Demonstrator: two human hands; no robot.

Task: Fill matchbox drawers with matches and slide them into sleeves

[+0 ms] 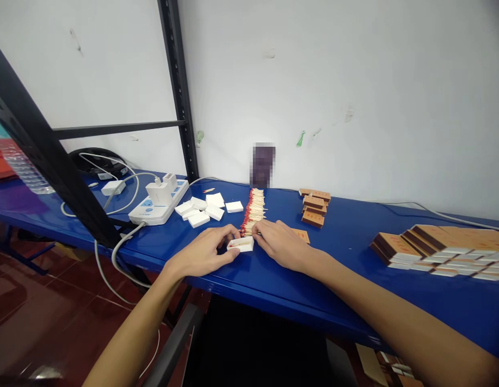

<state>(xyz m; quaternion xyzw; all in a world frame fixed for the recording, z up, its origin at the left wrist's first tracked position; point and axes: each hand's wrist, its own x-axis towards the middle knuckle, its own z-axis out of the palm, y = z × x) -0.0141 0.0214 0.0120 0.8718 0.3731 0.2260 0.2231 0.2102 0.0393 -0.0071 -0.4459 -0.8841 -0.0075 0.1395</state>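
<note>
A small white matchbox tray (241, 244) lies on the blue table (346, 279) with a few matches in it. My left hand (204, 251) curls around the tray's left side, thumb and fingers gripping it. My right hand (279, 244) rests just right of the tray, fingertips pinched at the near end of a long pile of red-tipped matches (254, 209). What those fingertips hold is too small to see.
Several empty white trays (203, 209) lie left of the match pile, beside a white power strip (158, 204) with cables. Brown matchbox sleeves (315, 207) sit behind my right hand. Rows of finished boxes (442, 247) fill the right. A black shelf frame (180, 91) stands at the left.
</note>
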